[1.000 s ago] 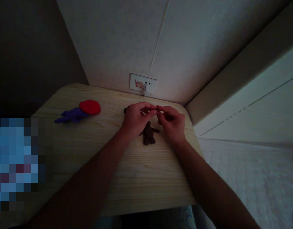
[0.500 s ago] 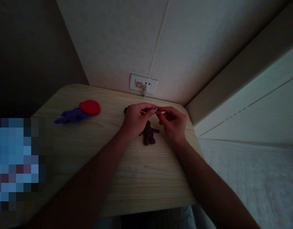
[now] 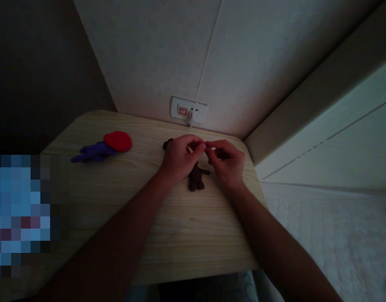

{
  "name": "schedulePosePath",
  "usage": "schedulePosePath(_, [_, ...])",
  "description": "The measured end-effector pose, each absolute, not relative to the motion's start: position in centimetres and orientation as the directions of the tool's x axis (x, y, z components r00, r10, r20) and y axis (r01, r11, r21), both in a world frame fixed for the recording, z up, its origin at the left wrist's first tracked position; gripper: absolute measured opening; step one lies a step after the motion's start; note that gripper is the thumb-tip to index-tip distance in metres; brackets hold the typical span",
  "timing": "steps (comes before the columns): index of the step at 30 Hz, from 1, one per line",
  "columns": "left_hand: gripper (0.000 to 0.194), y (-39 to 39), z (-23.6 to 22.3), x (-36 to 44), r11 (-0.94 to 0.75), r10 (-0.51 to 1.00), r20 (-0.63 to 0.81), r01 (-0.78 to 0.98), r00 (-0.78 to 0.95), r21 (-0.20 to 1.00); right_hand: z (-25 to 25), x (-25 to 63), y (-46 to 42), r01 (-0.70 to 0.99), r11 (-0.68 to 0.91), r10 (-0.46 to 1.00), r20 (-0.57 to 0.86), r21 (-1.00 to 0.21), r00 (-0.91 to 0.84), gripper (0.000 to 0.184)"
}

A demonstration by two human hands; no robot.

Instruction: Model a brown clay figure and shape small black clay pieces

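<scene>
My left hand and my right hand meet at the fingertips above the far part of the table. Thumb and forefinger of each are pinched together, and whatever sits between them is too small and hidden to make out. Just below lies a brown clay figure with a round body, stubby legs and an arm stretched to the right; my left hand covers part of its head and left side. A black lump peeks out behind my left hand.
A flat red clay piece touches a purple clay piece on the left of the wooden table. Behind the table, a wall socket holds a plug. A pale quilted surface lies to the right.
My fingertips have drawn slightly closer together, and the small dark bit seen between them earlier is now hidden. My left hand covers more of the brown figure's head.
</scene>
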State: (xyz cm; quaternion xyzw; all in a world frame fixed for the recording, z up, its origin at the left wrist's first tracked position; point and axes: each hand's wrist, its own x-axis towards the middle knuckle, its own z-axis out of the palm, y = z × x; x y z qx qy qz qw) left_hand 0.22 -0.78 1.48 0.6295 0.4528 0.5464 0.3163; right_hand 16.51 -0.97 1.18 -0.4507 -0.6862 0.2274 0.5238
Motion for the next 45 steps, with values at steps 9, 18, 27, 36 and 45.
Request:
schedulePosePath(9, [0.014, -0.89, 1.69, 0.02, -0.429, 0.888, 0.46, 0.361, 0.001, 0.828, 1.08, 16.56, -0.84, 0.363, 0.502, 0.854, 0.516, -0.785, -0.064, 0.013])
schedulePosePath(18, [0.013, -1.29, 1.98, -0.05, -0.486, 0.844, 0.536, 0.46, 0.025, 0.743, 1.05, 16.39, -0.98, 0.373, 0.477, 0.871, 0.484, -0.796, -0.079, 0.017])
schedulePosePath(27, [0.013, -1.26, 2.01, 0.01, -0.5, 0.844, 0.534, 0.448, 0.059, 0.741, 1.46, 16.46, -1.13, 0.362, 0.473, 0.876, 0.472, -0.803, -0.099, 0.022])
schedulePosePath(36, [0.012, -1.21, 1.88, 0.05, -0.507, 0.841, 0.536, 0.452, 0.074, 0.734, 1.14, 16.4, -1.09, 0.345, 0.442, 0.895, 0.433, -0.828, -0.106, 0.016])
schedulePosePath(45, [0.014, -1.23, 2.33, -0.14, -0.445, 0.865, 0.501, 0.414, -0.032, 0.794, 1.26, 16.24, -1.13, 0.249, 0.402, 0.915, 0.399, -0.881, -0.063, 0.017])
